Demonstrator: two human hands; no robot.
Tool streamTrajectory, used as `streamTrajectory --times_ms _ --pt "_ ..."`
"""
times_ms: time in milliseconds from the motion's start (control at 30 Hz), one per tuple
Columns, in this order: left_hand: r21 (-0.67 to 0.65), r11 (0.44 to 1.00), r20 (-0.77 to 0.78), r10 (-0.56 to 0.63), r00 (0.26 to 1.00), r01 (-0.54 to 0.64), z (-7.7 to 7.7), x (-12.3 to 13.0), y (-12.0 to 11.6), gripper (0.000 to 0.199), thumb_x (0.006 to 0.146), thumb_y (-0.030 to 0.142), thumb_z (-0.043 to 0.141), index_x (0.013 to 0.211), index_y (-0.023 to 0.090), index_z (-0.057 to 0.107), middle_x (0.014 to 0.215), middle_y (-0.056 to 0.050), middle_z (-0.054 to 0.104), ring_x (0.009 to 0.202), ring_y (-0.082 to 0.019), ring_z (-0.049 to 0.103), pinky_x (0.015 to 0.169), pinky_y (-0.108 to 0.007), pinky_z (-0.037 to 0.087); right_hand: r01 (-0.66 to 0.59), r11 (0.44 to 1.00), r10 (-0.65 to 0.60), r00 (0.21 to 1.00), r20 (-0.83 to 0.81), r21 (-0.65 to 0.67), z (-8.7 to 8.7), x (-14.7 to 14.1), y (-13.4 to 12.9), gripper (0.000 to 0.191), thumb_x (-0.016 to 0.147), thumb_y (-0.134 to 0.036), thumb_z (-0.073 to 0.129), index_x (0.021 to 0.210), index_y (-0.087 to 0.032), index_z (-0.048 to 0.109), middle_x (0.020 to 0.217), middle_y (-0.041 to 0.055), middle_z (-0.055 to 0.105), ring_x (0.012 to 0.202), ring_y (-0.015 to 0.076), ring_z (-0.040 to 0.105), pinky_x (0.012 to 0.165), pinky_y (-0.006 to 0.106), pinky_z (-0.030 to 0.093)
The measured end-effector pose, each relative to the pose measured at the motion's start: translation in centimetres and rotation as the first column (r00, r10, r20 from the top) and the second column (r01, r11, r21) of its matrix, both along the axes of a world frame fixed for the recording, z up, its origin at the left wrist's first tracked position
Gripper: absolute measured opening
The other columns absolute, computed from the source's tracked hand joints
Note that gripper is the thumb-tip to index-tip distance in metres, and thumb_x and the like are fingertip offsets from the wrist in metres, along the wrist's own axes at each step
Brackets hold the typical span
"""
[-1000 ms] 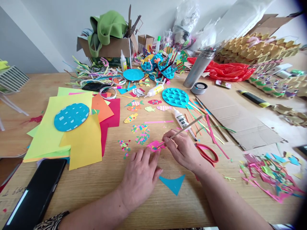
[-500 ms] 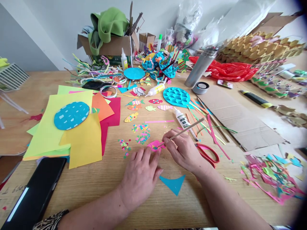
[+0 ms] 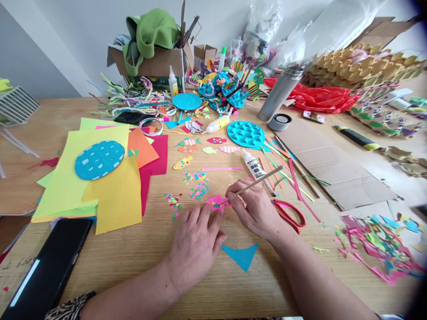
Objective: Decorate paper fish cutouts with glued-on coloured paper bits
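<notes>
A thin wooden stick (image 3: 260, 181) is pinched in my right hand (image 3: 255, 209), its lower tip on a pink paper fish (image 3: 215, 202) that lies on the table. Small coloured pieces show on the fish's body. My left hand (image 3: 196, 242) rests flat, fingers stretched out, with fingertips at the fish's near edge. Beyond the fish lie a pile of tiny paper bits (image 3: 198, 190) and a group of paper dots (image 3: 173, 202). Red-handled scissors (image 3: 293, 215) lie beside my right hand, their blades hidden. A blue paper scrap (image 3: 242, 256) sits between my forearms.
Several finished paper fish (image 3: 183, 163) lie farther back, near a glue bottle (image 3: 253, 164) and a scalloped blue disc (image 3: 246, 134). Coloured sheets (image 3: 118, 200) and a phone (image 3: 50, 266) occupy the left. At right are cardboard (image 3: 333, 164), paper scraps (image 3: 376, 244) and a steel flask (image 3: 280, 93).
</notes>
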State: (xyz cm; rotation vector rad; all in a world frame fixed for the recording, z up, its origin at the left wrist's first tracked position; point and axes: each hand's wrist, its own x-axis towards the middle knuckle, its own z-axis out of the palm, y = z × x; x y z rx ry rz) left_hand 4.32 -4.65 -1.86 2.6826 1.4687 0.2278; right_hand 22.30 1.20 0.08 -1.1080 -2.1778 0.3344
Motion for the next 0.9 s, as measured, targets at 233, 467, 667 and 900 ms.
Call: streamTrajectory --times_ms 233,467,667,900 --pt "0.0 1.0 -0.001 0.0 1.0 0.0 0.03 0.0 -0.09 0.046 0.093 0.038 0.053 0.135 0.02 0.05 0.13 -0.013 0.052 0.111 -0.03 0.048 0.087 -0.047 0.046 0.002 1.0 -0.002 1.0 -0.003 0.003 0.02 0.01 -0.04 0.015 0.092 -0.014 0.044 0.081 -0.02 0.052 0.074 0.0042 0.062 0.07 0.0177 0.055 0.067 0.031 0.041" --pt "-0.005 1.0 -0.001 -0.004 1.0 0.004 0.05 -0.04 -0.04 0.046 0.093 0.038 0.054 0.136 0.019 0.05 0.13 -0.013 0.052 0.111 -0.03 0.048 0.087 -0.047 0.046 -0.005 1.0 0.005 1.0 0.01 0.01 0.14 -0.09 0.01 0.016 0.093 -0.015 0.043 0.08 -0.02 0.052 0.072 0.0042 0.061 0.067 0.0175 0.054 0.066 0.031 0.041" --pt "-0.011 1.0 0.0 0.0 1.0 0.0 0.07 0.08 0.05 0.047 0.093 0.038 0.054 0.137 0.02 0.049 0.131 -0.013 0.052 0.111 -0.03 0.048 0.088 -0.047 0.046 -0.008 1.0 0.008 1.0 0.007 -0.007 0.09 -0.05 -0.05 0.016 0.093 -0.014 0.043 0.081 -0.02 0.051 0.072 0.0037 0.06 0.067 0.017 0.053 0.068 0.032 0.041" --pt "-0.006 1.0 0.006 -0.005 1.0 0.005 0.09 -0.01 -0.05 0.048 0.093 0.038 0.054 0.137 0.02 0.049 0.131 -0.013 0.052 0.111 -0.03 0.048 0.089 -0.048 0.046 -0.005 1.0 0.005 1.0 0.005 -0.014 0.11 -0.1 -0.03 0.016 0.093 -0.015 0.043 0.08 -0.02 0.051 0.072 0.004 0.059 0.068 0.0176 0.053 0.066 0.031 0.039"
